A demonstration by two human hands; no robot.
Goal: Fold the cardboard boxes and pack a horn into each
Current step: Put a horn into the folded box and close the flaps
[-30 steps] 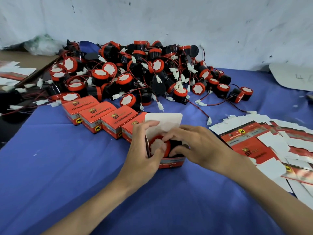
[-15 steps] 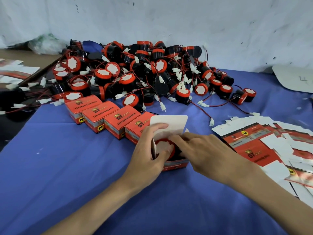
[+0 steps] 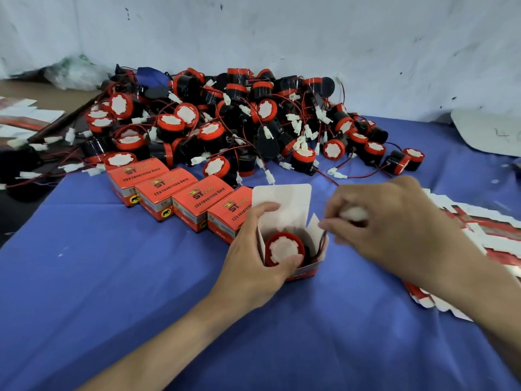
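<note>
On the desk, draped in blue cloth, we see a small red cardboard box standing open near the middle, its white lid flap raised at the back. A round black horn with a red rim and white face sits inside it, face up.

The left hand grips the box from its left side: the fingers curl round the wall, the thumb lies along the near edge by the horn's rim, and the forefinger presses against the raised flap. The right hand hovers just right of the box with its fingers curled in. It pinches the horn's thin dark wire lead, which runs down into the box, and a blurred white piece, probably the lead's plug, shows between the fingers.

Just left of the open box, four closed red boxes printed "12v reversing horn" stand touching in a slanted row. Behind them, a tangled heap of loose black-and-red horns with red wires and white plugs reaches back to the scuffed white wall. Flat, unfolded red-and-white box blanks lie fanned out at the right, partly under the right forearm. A crumpled clear plastic bag rests at far left by the wall.
</note>
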